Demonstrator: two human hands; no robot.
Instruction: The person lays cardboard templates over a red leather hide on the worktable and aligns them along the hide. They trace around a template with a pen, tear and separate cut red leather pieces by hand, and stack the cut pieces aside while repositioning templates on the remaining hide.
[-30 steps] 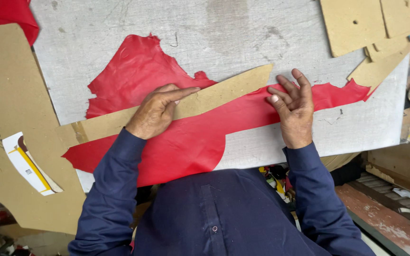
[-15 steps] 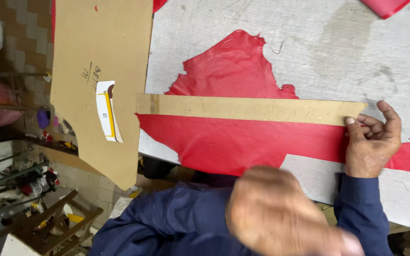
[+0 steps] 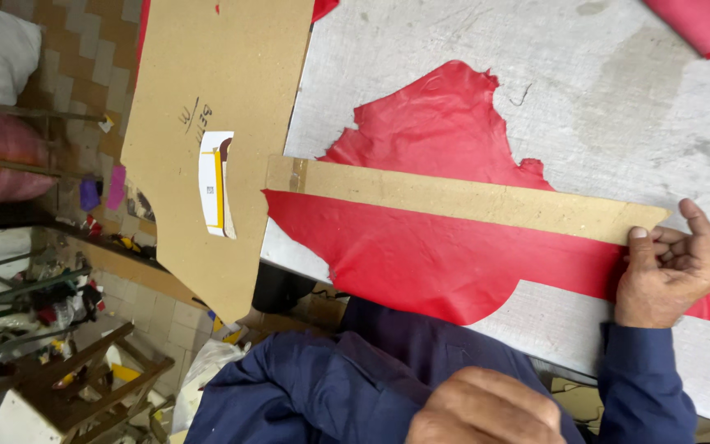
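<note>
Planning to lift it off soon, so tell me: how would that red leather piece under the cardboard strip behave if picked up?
The red leather piece lies flat with wrinkles, so it probably drapes floppy. It looks thin, likely light. The cardboard strip, pinned by the right hand, probably stops sliding.

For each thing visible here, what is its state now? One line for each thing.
cardboard strip: flat across the red leather, its right end under the right hand.
red leather: spread flat on the table, near edge overhanging.
large cardboard pattern: flat, hanging past the table's left edge.
right hand: fingers curled, pressing the strip's end.
left hand: raised near the chest, holding nothing visible.
table: grey, stained.
</note>
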